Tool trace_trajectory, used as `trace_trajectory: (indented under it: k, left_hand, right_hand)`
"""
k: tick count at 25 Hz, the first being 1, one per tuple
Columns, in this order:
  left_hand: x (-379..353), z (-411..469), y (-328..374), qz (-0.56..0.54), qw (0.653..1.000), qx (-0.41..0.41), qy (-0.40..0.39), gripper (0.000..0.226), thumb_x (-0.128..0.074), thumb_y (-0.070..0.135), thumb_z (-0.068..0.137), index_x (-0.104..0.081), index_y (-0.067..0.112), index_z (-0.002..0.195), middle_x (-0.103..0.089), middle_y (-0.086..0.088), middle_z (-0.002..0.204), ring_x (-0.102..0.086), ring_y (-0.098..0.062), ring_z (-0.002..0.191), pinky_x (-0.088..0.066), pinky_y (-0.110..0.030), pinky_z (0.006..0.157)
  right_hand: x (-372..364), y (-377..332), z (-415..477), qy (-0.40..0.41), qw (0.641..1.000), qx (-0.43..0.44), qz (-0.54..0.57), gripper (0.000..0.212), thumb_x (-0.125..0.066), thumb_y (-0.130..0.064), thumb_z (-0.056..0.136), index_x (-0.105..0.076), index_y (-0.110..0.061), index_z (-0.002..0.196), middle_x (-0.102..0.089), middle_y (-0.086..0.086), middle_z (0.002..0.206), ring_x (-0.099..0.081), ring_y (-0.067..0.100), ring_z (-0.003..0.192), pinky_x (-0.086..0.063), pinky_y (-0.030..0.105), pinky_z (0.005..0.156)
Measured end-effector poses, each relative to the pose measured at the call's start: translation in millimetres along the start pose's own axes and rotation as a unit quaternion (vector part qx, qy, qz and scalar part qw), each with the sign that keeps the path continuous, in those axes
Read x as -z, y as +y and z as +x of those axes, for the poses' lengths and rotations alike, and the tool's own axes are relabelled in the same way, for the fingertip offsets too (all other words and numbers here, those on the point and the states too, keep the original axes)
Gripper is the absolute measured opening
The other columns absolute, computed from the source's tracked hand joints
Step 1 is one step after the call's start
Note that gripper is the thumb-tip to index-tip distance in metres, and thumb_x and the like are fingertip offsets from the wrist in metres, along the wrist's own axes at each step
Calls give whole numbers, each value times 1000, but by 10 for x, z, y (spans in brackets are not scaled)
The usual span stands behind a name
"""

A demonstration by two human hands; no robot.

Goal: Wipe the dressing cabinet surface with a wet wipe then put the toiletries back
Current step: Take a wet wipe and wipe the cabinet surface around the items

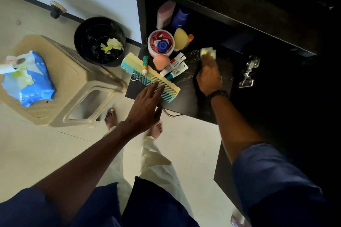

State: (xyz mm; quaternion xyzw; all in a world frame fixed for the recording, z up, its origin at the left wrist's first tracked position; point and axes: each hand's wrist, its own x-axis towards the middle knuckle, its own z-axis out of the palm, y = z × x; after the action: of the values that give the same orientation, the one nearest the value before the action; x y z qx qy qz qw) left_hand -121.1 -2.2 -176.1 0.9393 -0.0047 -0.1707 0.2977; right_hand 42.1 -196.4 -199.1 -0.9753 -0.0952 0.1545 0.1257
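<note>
My right hand presses a pale wet wipe flat on the black cabinet surface, right of the toiletries. Damp streaks show beside it. My left hand lies open, fingers spread, its tips resting on a long yellow-and-teal comb at the surface's left front. Behind the comb lie an orange lip balm, a pink sponge and two white tubes. A red-lidded cream jar, a yellow bottle, a pink bottle and a blue Nivea bottle stand at the back left.
A black bin holding used wipes stands on the floor to the left. A blue wet-wipe pack lies on a beige plastic stool. A metal hinge sits to the right. A dark shelf overhangs the surface.
</note>
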Motion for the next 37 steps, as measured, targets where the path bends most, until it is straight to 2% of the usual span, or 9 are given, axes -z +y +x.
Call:
trace_trajectory:
  k: [6,11,16,20,22,25,29,33,37]
  left_hand:
    - [-39,-31,95,1,999,37,8,81,-60,24,87,-11,14,151,-11,-15,158,-9,-33,146,-21,-53,116]
    - [-168,-219,142,-17,999,44,9,92,-65,23,83,-2,14,150,-6,-15,158,-6,-34,146,-22,-52,116]
    - [-270,-374,100,-32,998,48,-5,89,-63,18,84,-4,2,149,-4,-24,157,-2,-36,146,-18,-47,118]
    - [-303,-410,129,-18,998,48,-44,86,-59,21,88,-3,-6,146,-1,-27,155,0,-35,146,-15,-44,120]
    - [-326,-395,149,-8,996,48,-71,86,-57,26,90,0,-6,146,1,-27,155,1,-36,146,-16,-45,120]
    - [-333,-357,166,16,992,57,-107,85,-50,33,93,6,-3,147,11,-23,156,8,-35,146,-15,-45,119]
    - [-295,-331,175,54,989,52,-126,86,-50,33,92,6,-1,147,13,-23,156,8,-38,145,-16,-47,119]
    - [-259,-351,130,83,986,42,-139,89,-53,32,89,6,1,148,14,-20,156,7,-35,146,-18,-47,117]
    - [-227,-346,113,107,981,33,-157,93,-55,35,88,7,2,148,16,-19,156,8,-35,146,-20,-49,116]
  right_hand:
    - [-211,-12,-1136,-12,999,25,-45,51,-43,-12,85,-47,3,134,-52,23,134,-51,40,120,-47,47,100]
    - [60,362,-413,7,996,-50,-72,54,-50,-5,85,-39,10,136,-39,29,142,-39,43,130,-32,45,112]
    - [116,22,389,30,999,-10,6,47,-47,-3,85,-50,4,131,-54,27,130,-51,40,120,-40,40,104]
    - [-97,-246,-252,37,999,30,17,51,-50,-1,90,-42,-3,140,-43,21,144,-37,35,136,-35,42,113]
    - [-186,-190,-759,26,998,51,-3,50,-54,-2,87,-47,-1,136,-48,20,142,-41,37,133,-39,45,110]
    - [-201,197,-1196,2,999,-18,-33,53,-58,-3,82,-48,4,134,-50,23,138,-43,39,131,-33,39,112]
    - [11,496,-749,-12,994,-85,-64,58,-48,-5,89,-28,14,141,-32,30,147,-25,39,142,-13,39,121]
    - [-23,219,-222,14,997,-60,34,61,-46,0,88,-27,5,145,-24,23,154,-20,34,145,-18,39,121]
    - [-285,-93,-745,11,996,-22,85,54,-44,2,92,-36,-3,145,-30,15,154,-26,29,144,-21,33,120]
